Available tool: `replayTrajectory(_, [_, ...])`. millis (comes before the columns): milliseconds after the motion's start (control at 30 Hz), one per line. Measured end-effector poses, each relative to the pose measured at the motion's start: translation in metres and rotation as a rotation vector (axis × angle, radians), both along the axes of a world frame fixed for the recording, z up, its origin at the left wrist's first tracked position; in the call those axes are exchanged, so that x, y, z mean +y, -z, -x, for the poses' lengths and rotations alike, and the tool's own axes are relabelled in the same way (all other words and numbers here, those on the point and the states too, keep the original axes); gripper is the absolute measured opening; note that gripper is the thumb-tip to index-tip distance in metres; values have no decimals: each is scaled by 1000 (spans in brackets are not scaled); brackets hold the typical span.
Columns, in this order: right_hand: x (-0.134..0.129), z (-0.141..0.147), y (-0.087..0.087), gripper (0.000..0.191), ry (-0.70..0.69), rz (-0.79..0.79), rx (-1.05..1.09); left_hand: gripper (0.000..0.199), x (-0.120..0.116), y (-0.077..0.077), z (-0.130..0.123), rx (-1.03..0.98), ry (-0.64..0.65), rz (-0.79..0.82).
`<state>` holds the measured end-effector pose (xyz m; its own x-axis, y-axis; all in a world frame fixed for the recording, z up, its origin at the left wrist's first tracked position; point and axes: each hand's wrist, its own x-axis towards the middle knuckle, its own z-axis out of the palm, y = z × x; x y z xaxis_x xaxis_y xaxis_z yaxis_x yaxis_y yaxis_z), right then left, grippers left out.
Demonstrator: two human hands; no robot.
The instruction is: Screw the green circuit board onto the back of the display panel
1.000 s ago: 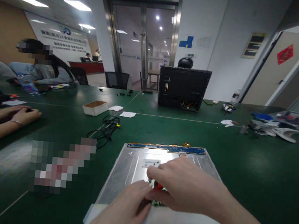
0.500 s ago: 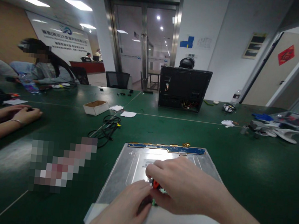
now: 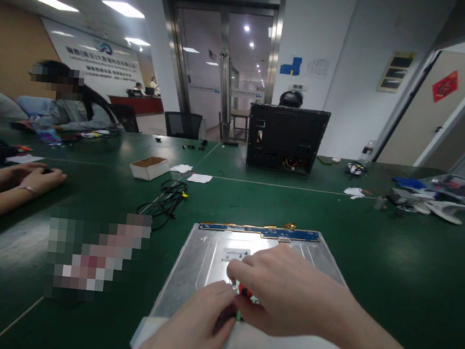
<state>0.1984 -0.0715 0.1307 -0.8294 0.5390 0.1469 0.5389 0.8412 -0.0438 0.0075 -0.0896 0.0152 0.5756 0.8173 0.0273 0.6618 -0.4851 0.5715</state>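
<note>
A flat metal display panel [image 3: 185,263] lies on the green table, with a blue circuit strip [image 3: 288,234] along its far edge. My right hand [image 3: 283,289] is curled over the panel's middle, its fingers wrapped round a small red and black tool [image 3: 245,291]. Only part of that tool shows. Close against it on the left, my left hand [image 3: 197,319] has its fingers bent together. Whatever they grip is hidden. A bit of green board [image 3: 239,314] shows between the hands.
Black cables [image 3: 168,198] and a white open box [image 3: 148,167] lie to the left. Another person's hands [image 3: 36,180] rest at the far left. A black monitor casing [image 3: 287,138] stands ahead. Plastic parts [image 3: 419,201] lie at right.
The red and black tool has turned a little in my right hand, whose fingers shifted slightly. My left hand is almost unmoved.
</note>
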Motion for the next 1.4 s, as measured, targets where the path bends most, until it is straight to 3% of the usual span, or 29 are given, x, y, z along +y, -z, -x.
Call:
replayTrajectory(300, [4, -2, 1, 26, -1, 14, -35, 15, 0, -7, -1, -16, 27, 6])
replayTrajectory(533, [1, -1, 0, 14, -4, 6, 3, 12, 1, -2, 1, -2, 36, 4])
replayTrajectory(933, [0, -2, -4, 16, -32, 39, -33, 9, 4, 1, -1, 71, 31, -41])
replayTrajectory(1200, [4, 0, 2, 21, -33, 11, -21, 10, 2, 1, -1, 9, 32, -100])
replayTrajectory(1400, [2, 0, -1, 12, -36, 21, -16, 10, 2, 0, -1, 7, 34, -105])
